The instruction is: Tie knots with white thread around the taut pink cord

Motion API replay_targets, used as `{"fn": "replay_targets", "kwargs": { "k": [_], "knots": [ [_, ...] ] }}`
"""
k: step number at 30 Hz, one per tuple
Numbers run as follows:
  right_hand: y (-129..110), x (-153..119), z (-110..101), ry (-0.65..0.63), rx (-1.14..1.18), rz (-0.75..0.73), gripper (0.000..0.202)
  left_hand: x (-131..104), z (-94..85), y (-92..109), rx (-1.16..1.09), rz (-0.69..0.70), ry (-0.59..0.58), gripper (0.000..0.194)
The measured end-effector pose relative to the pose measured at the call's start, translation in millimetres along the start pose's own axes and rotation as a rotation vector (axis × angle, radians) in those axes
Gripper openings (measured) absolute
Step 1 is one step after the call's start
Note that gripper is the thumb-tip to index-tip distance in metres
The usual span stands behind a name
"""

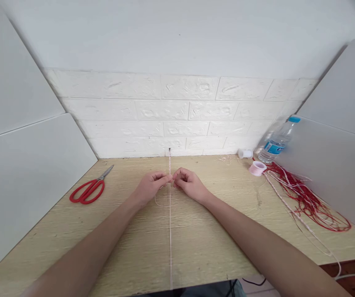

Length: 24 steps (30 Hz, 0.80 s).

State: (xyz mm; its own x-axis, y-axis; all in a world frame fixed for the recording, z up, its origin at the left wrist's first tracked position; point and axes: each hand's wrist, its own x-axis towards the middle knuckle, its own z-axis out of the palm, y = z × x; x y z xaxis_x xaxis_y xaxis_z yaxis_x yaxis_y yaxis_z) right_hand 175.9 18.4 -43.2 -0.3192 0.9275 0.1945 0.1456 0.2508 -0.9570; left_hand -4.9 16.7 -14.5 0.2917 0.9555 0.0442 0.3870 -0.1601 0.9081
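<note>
A pale pink cord [170, 235] runs straight from a small dark anchor point [169, 149] at the foot of the wall to the table's front edge. Its upper part [169, 163] looks thicker and knotted or braided. My left hand [151, 186] is closed in a pinch at this cord, thumb and forefinger pressed together. Just right of the cord, my right hand [191, 185] has its fingertips pinched together, close to the left fingertips. A fine thread [156, 202] loops below both hands and crosses the cord. What exactly lies between the fingertips is too small to see clearly.
Red-handled scissors [88, 190] lie at the left. On the right are a pink thread spool [257, 168], a white spool [245, 154], a water bottle [275, 142] and a tangle of red cords [307, 198]. White panels [25, 185] stand at both sides.
</note>
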Motion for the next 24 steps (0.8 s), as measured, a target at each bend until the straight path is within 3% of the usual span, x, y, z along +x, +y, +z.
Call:
{"fn": "replay_targets", "kwargs": {
  "k": [6, 12, 24],
  "knots": [
    [-7, -1, -1, -0.027, 0.038, 0.059, 0.009, -2, 1.0, 7, 0.041, 0.050, -0.018, 0.041],
    [-12, -3, -1, -0.015, -0.099, 0.041, 0.030, -6, 2.1, 11, 0.110, 0.107, -0.049, 0.046],
    [-6, -3, -6, -0.112, -0.057, 0.005, 0.025, -5, 1.4, 7, 0.275, 0.154, -0.015, 0.041]
  ]
}}
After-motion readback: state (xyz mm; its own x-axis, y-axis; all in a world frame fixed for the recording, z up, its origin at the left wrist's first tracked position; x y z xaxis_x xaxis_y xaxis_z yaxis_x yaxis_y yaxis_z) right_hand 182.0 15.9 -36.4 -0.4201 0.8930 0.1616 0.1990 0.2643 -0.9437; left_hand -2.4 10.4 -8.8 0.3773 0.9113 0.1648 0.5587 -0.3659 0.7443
